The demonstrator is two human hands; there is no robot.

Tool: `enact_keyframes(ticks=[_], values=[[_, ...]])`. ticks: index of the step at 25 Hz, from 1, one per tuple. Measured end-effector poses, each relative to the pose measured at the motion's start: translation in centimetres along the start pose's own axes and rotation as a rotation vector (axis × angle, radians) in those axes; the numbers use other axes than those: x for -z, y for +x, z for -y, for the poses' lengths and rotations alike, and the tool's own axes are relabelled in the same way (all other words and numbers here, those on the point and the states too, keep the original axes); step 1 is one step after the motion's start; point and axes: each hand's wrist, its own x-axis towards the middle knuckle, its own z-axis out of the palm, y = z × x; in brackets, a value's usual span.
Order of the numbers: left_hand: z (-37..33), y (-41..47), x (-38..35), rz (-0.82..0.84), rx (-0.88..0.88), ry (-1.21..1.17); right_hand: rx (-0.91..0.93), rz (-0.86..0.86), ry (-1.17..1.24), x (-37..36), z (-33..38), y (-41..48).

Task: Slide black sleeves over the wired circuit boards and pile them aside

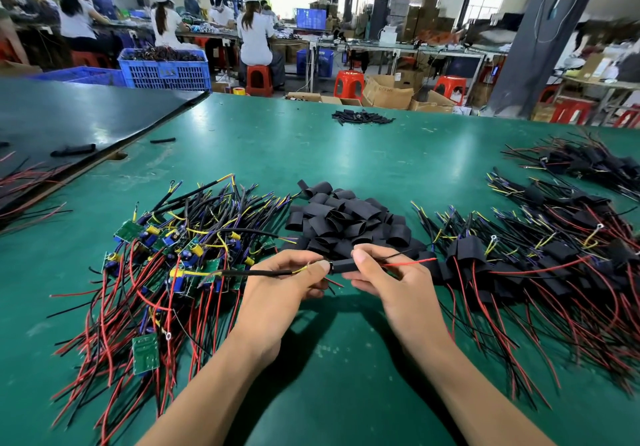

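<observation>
A black sleeve [343,267] sits between my two hands over the green table [346,359]. My right hand [391,284] pinches the sleeve with thumb and fingers; red and black wires stick out of it to the right. My left hand [287,284] pinches the yellow and black wires at the sleeve's left end. The board inside is hidden. A heap of bare green circuit boards with wires [180,258] lies to the left. Loose black sleeves [346,220] are piled just beyond my hands. Sleeved boards [540,258] are piled on the right.
A second pile of sleeved boards [581,161] lies at the far right. A small heap of black sleeves [362,116] sits near the table's far edge. A dark board [69,120] covers the far left. Workers, blue crates and red stools stand behind.
</observation>
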Motion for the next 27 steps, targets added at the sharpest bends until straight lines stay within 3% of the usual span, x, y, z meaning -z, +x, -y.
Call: enact_keyframes(ticks=[5,13,23,27], values=[[0.0,0.3,0.2,-0.013,0.073,-0.165,-0.128,0.062,0.11,-0.1,0.3,0.0],[0.1,0.3,0.0,-0.011,0.044,0.062,-0.243,0.118,-0.013,0.0,0.6,0.0],[-0.7,0.3,0.1,-0.009,0.221,-0.215,-0.117,0.329,0.248,-0.1,0.7,-0.3],[-1.1,0.2,0.3,0.071,0.233,-0.267,-0.093,0.215,0.164,-0.2,1.0,-0.3]])
